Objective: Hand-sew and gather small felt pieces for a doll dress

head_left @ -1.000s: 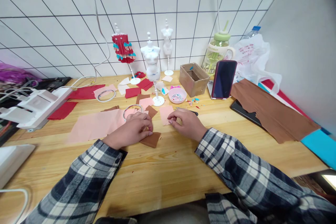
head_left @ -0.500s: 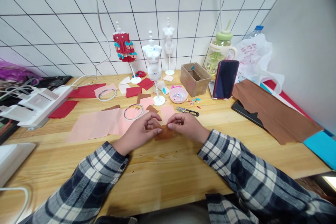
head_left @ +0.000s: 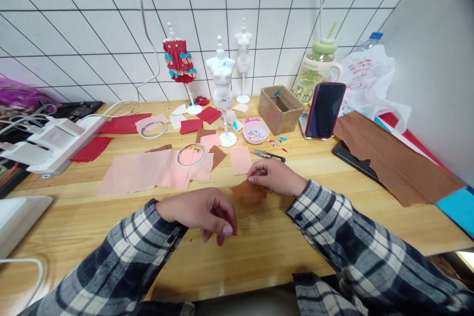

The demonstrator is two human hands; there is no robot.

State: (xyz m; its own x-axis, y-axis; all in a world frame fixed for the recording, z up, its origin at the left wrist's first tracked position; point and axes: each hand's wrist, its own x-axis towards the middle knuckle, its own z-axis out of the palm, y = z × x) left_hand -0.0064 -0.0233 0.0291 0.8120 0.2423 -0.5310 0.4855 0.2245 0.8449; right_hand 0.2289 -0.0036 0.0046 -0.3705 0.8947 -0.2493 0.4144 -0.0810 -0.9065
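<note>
1. Note your left hand (head_left: 202, 210): it hangs over the near part of the table (head_left: 222, 266), half open, fingers loosely curled downward. No held item is visible.
2. Locate the brown cloth piece (head_left: 249, 192): it lies far and right of your left hand, apart from it. Its long axis appears to run left to right; blur softens its edges.
3. Note your right hand (head_left: 279, 177): it is the nearer hand, nearly closed, with thumb and fingers pinching the cloth's far-right part.
4. Compare with half a second earlier: both hands are then at the cloth; now your left hand is drawn back toward the near side, and only your right hand holds it.
5. Beyond the cloth, observe the pink square (head_left: 240, 160), then the snips (head_left: 268, 155) to its right.
6. Farther still, observe the white dress form (head_left: 222, 74), upright.
</note>
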